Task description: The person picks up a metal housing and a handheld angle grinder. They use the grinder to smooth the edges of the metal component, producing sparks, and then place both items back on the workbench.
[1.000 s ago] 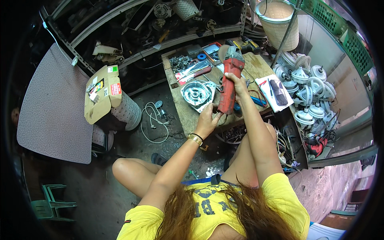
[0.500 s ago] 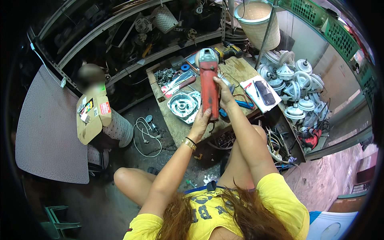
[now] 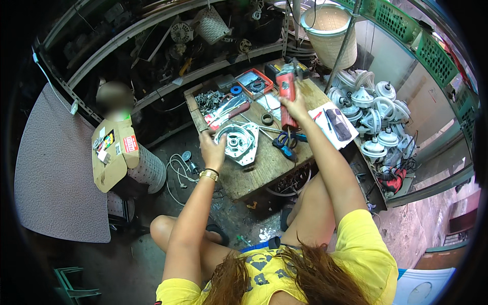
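Note:
In my right hand is a red angle grinder, held by its body over the right half of the wooden workbench, its metal head pointing away from me. My left hand is at the left rim of a round silver metal housing, thumb and fingers against its edge. The housing lies face up on the bench, with ring-shaped ribs inside. Just right of it are dark-handled scissors and a brown tape roll. The grinder's underside is hidden.
Screws, an orange tray and a blue tape roll sit at the back of the wooden bench. A phone lies on paper at right, beside piled white gear parts. A cardboard box stands left.
The grinder has moved right and away from me, now in my right hand alone. My left hand has let go of it and moved left to the metal housing's rim.

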The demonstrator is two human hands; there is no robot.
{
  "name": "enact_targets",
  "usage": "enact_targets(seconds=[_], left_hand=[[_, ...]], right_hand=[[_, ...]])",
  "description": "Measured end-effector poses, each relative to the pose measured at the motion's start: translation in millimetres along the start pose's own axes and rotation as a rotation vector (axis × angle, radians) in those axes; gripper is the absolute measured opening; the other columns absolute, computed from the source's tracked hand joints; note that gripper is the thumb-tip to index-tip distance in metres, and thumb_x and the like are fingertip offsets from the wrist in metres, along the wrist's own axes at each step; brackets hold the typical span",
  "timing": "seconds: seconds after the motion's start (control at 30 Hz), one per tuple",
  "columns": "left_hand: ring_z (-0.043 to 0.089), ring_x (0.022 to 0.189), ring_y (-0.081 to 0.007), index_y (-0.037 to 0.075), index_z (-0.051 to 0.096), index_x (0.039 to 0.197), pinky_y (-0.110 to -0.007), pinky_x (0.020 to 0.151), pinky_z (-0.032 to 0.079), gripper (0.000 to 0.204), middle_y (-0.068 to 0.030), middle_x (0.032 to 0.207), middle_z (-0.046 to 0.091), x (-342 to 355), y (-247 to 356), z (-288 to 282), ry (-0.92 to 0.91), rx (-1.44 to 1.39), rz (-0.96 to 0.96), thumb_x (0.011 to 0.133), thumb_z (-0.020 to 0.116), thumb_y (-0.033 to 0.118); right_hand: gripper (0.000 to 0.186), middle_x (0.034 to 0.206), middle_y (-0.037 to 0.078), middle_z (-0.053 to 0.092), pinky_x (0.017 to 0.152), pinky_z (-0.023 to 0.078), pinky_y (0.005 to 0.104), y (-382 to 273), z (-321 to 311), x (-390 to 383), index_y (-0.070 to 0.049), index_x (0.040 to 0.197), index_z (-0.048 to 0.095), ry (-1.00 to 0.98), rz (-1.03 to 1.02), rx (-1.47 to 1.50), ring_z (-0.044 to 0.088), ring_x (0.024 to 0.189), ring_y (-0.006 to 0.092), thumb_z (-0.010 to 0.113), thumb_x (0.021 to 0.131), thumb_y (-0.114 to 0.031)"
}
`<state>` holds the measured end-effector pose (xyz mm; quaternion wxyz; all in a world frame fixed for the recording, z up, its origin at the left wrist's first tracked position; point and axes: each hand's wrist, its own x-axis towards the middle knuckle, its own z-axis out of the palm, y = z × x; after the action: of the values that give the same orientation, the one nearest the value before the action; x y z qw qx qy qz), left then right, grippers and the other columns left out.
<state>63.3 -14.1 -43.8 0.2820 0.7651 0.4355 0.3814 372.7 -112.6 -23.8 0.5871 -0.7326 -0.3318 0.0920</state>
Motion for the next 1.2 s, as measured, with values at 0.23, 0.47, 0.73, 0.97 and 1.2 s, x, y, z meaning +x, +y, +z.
enact_targets(seconds=[0.23, 0.47, 0.73, 0.97, 1.2], left_hand=[[0.064, 0.094, -0.0374, -0.009, 0.047, 0.111, -0.041, 0.083, 0.049, 0.070, -0.0280, 0.101, 0.063, -14, -58, 21, -0.192, 0.076, -0.348, 0.072, 0.078, 0.041], [0.066, 0.092, -0.0336, -0.005, 0.053, 0.107, -0.039, 0.080, 0.050, 0.029, -0.0222, 0.102, 0.066, -7, -54, 19, -0.193, -0.030, -0.366, 0.085, 0.054, 0.014], [0.063, 0.103, -0.0286, 0.002, 0.055, 0.119, -0.047, 0.095, 0.050, 0.042, -0.0144, 0.114, 0.063, -3, -34, -30, -0.427, -1.330, -0.974, 0.081, 0.045, 0.017], [0.059, 0.111, -0.0277, 0.002, 0.051, 0.125, -0.046, 0.097, 0.047, 0.047, -0.0128, 0.119, 0.061, -18, -18, -83, -0.502, -1.393, -0.883, 0.081, 0.051, 0.018], [0.061, 0.107, -0.0251, 0.004, 0.053, 0.123, -0.044, 0.097, 0.047, 0.043, -0.0100, 0.117, 0.063, -35, -18, -75, -0.401, -1.426, -0.879, 0.082, 0.056, 0.016]], right_hand=[[0.091, 0.128, 0.021, 0.041, 0.097, 0.042, 0.0505, 32, 5, 51, -0.042, 0.148, 0.024, 0.264, 0.379, -0.759, 0.050, 0.115, 0.0432, 0.074, 0.073, -0.029], [0.079, 0.134, 0.018, 0.039, 0.094, 0.044, 0.0483, 47, -5, 57, -0.042, 0.145, 0.029, 0.228, 0.491, -0.913, 0.049, 0.117, 0.0401, 0.070, 0.079, -0.030], [0.074, 0.130, 0.017, 0.043, 0.092, 0.040, 0.0506, 69, -1, 58, -0.041, 0.143, 0.032, 0.256, 0.492, -1.025, 0.051, 0.116, 0.0393, 0.069, 0.080, -0.031], [0.071, 0.130, 0.017, 0.043, 0.092, 0.038, 0.0519, 61, 6, 56, -0.037, 0.142, 0.035, 0.232, 0.466, -1.030, 0.051, 0.115, 0.0399, 0.069, 0.080, -0.036], [0.062, 0.127, 0.015, 0.048, 0.089, 0.042, 0.0523, 49, 9, 40, -0.017, 0.133, 0.047, 0.190, 0.059, -1.212, 0.053, 0.110, 0.0366, 0.069, 0.079, -0.039]])
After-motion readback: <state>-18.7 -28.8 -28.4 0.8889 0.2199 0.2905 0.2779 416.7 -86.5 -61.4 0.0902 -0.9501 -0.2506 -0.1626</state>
